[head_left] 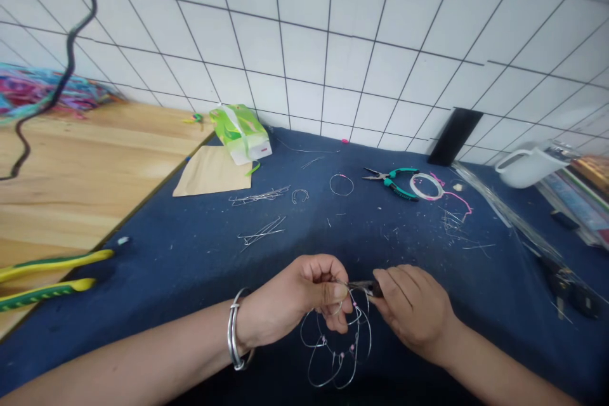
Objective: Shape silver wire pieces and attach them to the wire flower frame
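Thumb and fingers of my left hand [320, 292] pinch a looped silver wire piece [328, 384]. Its thin wire loops hang below the fingers, with several small pink beads along an inner ring. My right hand [415, 306] is wrapped around a pair of pliers [362, 286], whose handles are mostly hidden in the palm. The plier jaws point left and meet the wire right at my left fingertips. Whether the jaws are clamped on the wire I cannot make out.
Bent wire pieces [259, 196] and a small wire ring [341, 185] lie on the dark blue cloth [190, 254]. Teal-handled pliers [394, 183] rest beside a white spool ring [427, 186]. A green tissue pack [240, 133] sits on beige paper [209, 171]. Yellow-green handles [52, 276] lie left; a white mug [530, 165] stands right.
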A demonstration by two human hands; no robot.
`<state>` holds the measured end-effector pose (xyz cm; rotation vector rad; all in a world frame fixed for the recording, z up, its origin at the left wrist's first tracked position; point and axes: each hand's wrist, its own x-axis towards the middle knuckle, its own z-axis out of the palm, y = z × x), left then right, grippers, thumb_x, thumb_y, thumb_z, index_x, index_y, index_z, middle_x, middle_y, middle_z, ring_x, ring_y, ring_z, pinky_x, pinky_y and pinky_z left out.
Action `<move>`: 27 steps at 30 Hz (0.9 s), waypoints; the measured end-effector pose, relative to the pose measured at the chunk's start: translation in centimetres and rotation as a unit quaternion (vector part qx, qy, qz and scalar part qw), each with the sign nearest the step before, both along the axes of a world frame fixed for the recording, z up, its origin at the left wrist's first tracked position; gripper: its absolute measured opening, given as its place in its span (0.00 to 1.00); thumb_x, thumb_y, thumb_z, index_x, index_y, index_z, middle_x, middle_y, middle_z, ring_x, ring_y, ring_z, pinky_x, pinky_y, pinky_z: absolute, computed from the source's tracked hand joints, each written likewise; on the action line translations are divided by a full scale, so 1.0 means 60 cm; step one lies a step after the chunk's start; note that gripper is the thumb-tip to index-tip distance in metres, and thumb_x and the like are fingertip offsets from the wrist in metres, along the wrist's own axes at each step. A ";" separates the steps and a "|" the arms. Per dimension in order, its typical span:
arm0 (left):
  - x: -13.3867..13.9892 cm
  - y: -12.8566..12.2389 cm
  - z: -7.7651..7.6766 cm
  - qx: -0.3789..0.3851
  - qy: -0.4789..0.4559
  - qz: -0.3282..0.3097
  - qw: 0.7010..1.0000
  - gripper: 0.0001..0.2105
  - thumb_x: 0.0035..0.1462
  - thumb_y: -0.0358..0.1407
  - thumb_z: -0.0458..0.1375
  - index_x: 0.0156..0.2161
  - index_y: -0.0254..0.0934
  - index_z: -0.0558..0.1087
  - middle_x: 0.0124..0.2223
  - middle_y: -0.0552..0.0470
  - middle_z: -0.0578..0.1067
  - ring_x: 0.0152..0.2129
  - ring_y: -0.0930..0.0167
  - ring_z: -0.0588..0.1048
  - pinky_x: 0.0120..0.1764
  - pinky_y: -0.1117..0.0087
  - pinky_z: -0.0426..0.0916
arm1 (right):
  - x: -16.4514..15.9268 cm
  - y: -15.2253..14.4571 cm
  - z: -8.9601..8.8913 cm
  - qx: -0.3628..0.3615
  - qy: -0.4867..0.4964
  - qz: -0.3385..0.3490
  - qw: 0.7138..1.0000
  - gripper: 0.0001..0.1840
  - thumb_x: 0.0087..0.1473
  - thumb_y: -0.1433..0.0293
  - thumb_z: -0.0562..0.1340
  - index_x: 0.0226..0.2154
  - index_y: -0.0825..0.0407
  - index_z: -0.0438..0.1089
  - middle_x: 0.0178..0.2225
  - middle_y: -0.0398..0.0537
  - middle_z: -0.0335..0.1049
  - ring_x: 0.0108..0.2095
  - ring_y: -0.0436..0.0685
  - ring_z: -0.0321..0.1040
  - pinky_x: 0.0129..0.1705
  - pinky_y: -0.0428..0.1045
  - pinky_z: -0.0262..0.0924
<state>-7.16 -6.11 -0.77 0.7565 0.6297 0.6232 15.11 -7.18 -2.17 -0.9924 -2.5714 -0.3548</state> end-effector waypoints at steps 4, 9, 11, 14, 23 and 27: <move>0.000 0.000 -0.002 0.010 0.008 0.024 1.000 0.06 0.54 0.32 0.58 0.32 0.31 0.66 0.30 0.50 0.73 0.23 0.74 0.74 0.29 0.72 0.66 | -0.005 0.004 0.008 -0.140 0.059 -0.008 0.988 0.09 0.57 0.67 0.54 0.34 0.55 0.66 0.26 0.46 0.67 0.26 0.52 0.61 0.29 0.48 0.57; -0.003 0.004 -0.005 0.033 0.025 0.028 0.999 0.07 0.52 0.32 0.59 0.34 0.31 0.67 0.29 0.52 0.72 0.24 0.75 0.74 0.30 0.73 0.66 | -0.004 0.009 0.015 -0.307 0.088 -0.013 0.947 0.14 0.60 0.66 0.49 0.27 0.53 0.63 0.22 0.42 0.61 0.24 0.49 0.57 0.27 0.46 0.52; -0.004 0.006 -0.006 0.046 0.036 0.024 0.998 0.07 0.52 0.32 0.59 0.34 0.31 0.67 0.29 0.52 0.72 0.24 0.75 0.73 0.29 0.73 0.66 | -0.002 0.012 0.015 -0.312 0.085 -0.022 0.946 0.14 0.59 0.65 0.49 0.28 0.53 0.63 0.22 0.42 0.61 0.24 0.49 0.57 0.28 0.46 0.52; -0.004 0.012 -0.006 0.069 0.073 0.018 0.995 0.06 0.52 0.32 0.59 0.34 0.32 0.66 0.28 0.53 0.72 0.24 0.75 0.73 0.29 0.73 0.67 | -0.001 0.016 0.018 -0.325 0.075 -0.019 0.942 0.15 0.59 0.64 0.49 0.27 0.53 0.63 0.22 0.43 0.61 0.24 0.49 0.56 0.28 0.46 0.51; -0.006 0.010 0.000 0.258 0.312 -0.033 0.914 0.02 0.54 0.30 0.53 0.34 0.35 0.67 0.25 0.55 0.72 0.24 0.73 0.73 0.26 0.74 0.65 | 0.003 0.038 0.056 -0.529 0.017 0.050 0.847 0.19 0.60 0.61 0.48 0.23 0.53 0.62 0.21 0.39 0.58 0.22 0.46 0.58 0.26 0.43 0.51; -0.006 0.011 -0.002 0.276 0.294 -0.019 0.915 0.04 0.55 0.30 0.52 0.36 0.35 0.67 0.26 0.55 0.71 0.24 0.74 0.72 0.28 0.73 0.66 | 0.011 0.045 0.056 -0.530 0.028 0.035 0.847 0.17 0.60 0.61 0.49 0.27 0.52 0.64 0.24 0.40 0.61 0.25 0.47 0.60 0.28 0.43 0.54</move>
